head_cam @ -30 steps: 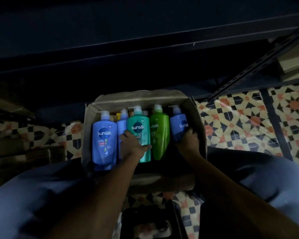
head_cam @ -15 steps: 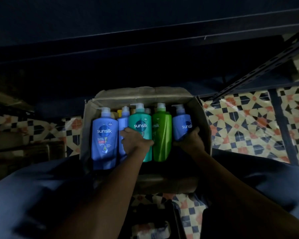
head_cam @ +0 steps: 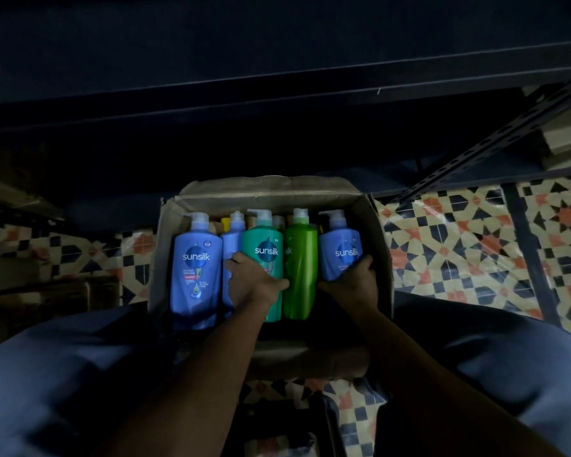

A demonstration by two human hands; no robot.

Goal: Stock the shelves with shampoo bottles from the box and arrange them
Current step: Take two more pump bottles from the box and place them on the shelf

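Observation:
An open cardboard box (head_cam: 378, 232) sits on the floor between my knees, filled with upright pump shampoo bottles. From left to right stand a blue bottle (head_cam: 197, 268), a second blue bottle (head_cam: 231, 245), a teal bottle (head_cam: 264, 249), a green bottle (head_cam: 300, 265) and another blue bottle (head_cam: 338, 255). My left hand (head_cam: 253, 282) grips the teal bottle around its middle. My right hand (head_cam: 351, 285) grips the lower part of the rightmost blue bottle. More caps show behind the front row.
A dark metal shelf (head_cam: 277, 77) spans the view above the box, with a slotted upright (head_cam: 495, 140) at the right. Patterned floor tiles (head_cam: 459, 252) lie on both sides. My dark trouser legs (head_cam: 63, 374) flank the box. Cartons sit in shadow at the left.
The view has shifted slightly. Both hands stay on the same bottles, with the teal and right blue bottles raised a little in the box.

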